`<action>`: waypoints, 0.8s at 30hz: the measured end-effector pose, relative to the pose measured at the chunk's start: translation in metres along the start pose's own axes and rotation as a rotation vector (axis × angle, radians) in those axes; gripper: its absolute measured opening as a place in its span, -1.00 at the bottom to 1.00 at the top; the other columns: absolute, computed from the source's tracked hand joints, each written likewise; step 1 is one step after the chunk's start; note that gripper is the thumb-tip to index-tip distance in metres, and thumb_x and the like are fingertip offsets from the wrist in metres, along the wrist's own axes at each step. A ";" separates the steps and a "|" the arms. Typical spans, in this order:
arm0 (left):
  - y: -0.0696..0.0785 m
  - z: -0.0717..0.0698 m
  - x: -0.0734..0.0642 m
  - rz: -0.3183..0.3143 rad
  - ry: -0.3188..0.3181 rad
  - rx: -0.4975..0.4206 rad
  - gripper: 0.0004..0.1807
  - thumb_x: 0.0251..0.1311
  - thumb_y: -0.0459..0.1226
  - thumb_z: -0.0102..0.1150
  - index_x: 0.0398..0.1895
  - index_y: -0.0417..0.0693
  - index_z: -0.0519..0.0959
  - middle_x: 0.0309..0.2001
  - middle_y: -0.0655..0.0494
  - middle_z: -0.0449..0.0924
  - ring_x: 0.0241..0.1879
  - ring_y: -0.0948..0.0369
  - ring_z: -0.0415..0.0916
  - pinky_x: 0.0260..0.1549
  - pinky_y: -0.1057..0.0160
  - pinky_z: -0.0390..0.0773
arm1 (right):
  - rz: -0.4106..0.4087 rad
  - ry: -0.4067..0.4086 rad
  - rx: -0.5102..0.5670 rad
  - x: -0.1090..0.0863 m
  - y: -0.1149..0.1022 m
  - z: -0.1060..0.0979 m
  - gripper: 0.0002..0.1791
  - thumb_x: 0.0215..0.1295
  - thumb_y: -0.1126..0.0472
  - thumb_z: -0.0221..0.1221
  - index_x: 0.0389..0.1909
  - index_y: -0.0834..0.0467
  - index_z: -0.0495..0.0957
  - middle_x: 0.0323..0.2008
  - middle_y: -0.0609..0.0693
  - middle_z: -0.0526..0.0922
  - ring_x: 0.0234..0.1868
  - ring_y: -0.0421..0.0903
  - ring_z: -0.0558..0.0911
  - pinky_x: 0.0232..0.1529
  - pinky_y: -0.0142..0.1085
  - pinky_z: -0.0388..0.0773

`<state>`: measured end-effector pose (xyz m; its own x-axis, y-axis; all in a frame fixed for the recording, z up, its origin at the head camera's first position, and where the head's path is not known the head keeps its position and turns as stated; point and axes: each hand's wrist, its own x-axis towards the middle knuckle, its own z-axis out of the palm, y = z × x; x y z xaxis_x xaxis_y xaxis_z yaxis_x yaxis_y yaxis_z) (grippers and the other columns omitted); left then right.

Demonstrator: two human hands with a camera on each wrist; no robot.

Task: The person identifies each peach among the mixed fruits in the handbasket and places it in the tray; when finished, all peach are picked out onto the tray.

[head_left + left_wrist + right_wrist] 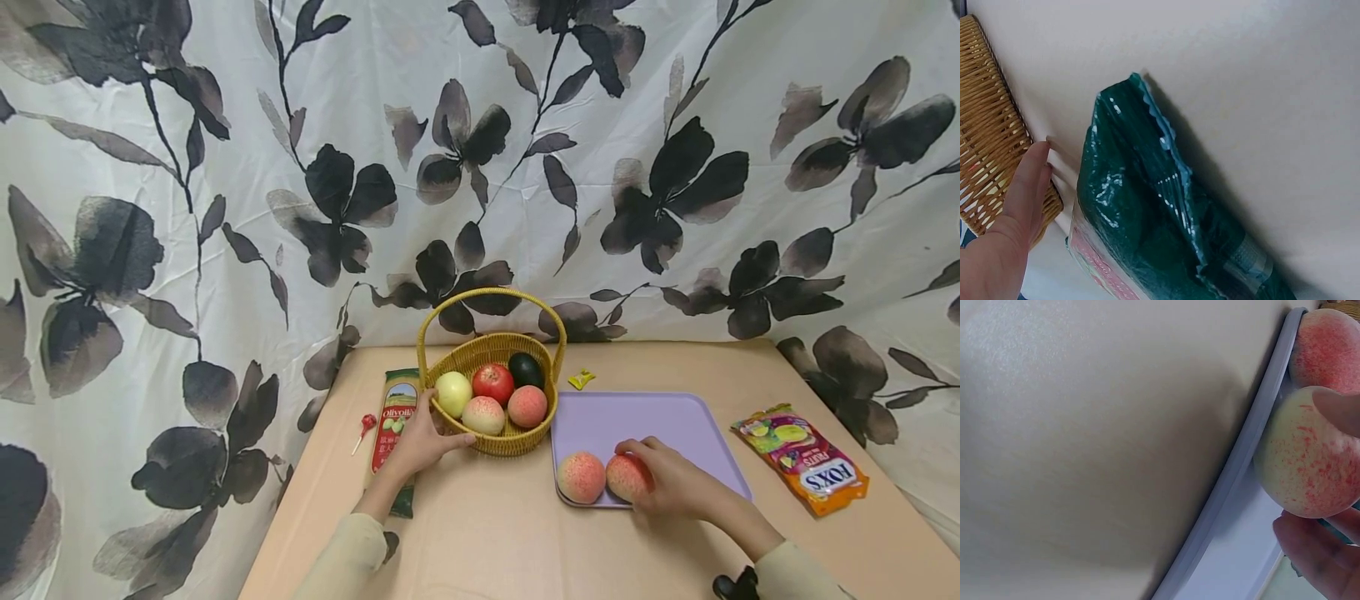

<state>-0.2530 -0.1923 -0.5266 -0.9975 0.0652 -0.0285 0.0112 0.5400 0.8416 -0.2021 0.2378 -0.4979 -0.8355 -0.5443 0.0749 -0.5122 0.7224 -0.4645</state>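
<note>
My left hand (429,443) touches the near left side of a yellow wicker basket (504,448), its fingers straight along the weave in the left wrist view. In the basket lie a pale yellow-green fruit (453,393), a red fruit (492,383), a dark oval fruit (525,369) and two peaches, one pale (483,415) and one pinker (527,407). My right hand (663,479) holds a peach (1310,459) between thumb and fingers, over the near edge of a lilac tray (637,412). Another peach (581,477) sits beside it in the tray's near left corner.
A green and red packet (395,408) lies left of the basket, partly behind my left hand. Farther left is a red lollipop (366,425). A small yellow wrapped candy (581,379) lies behind the tray, and a Fox's candy bag (802,458) to its right. A floral curtain (480,167) hangs behind.
</note>
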 end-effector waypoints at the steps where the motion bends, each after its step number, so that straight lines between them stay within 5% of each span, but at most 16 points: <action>1: 0.000 0.000 0.000 -0.001 0.000 0.002 0.32 -0.03 0.12 0.63 0.61 -0.15 -0.05 0.51 -0.28 0.24 0.48 -0.16 0.32 0.37 -0.20 0.44 | 0.003 -0.001 -0.001 0.000 0.000 0.000 -0.27 -0.21 0.24 0.56 0.12 0.11 0.55 -0.09 0.03 0.59 -0.11 -0.10 0.57 -0.16 -0.14 0.59; 17: 0.000 0.001 0.000 0.006 0.000 -0.003 0.31 -0.02 0.11 0.63 0.61 -0.16 -0.05 0.52 -0.29 0.24 0.49 -0.17 0.32 0.37 -0.21 0.44 | 0.025 -0.004 0.021 0.001 0.000 0.002 -0.18 -0.26 0.26 0.60 0.18 0.20 0.54 -0.05 0.12 0.59 -0.07 -0.01 0.60 -0.10 -0.02 0.62; 24: 0.000 0.001 -0.001 0.006 0.002 0.003 0.32 -0.03 0.12 0.63 0.60 -0.16 -0.05 0.50 -0.29 0.26 0.47 -0.16 0.35 0.34 -0.20 0.47 | 0.057 -0.027 0.030 0.003 -0.001 0.003 -0.25 -0.20 0.20 0.61 0.11 0.13 0.54 -0.10 0.08 0.58 -0.16 -0.09 0.55 -0.19 -0.12 0.59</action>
<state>-0.2519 -0.1912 -0.5268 -0.9975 0.0669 -0.0225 0.0174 0.5422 0.8401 -0.2037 0.2343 -0.5005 -0.8572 -0.5143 0.0246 -0.4579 0.7396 -0.4932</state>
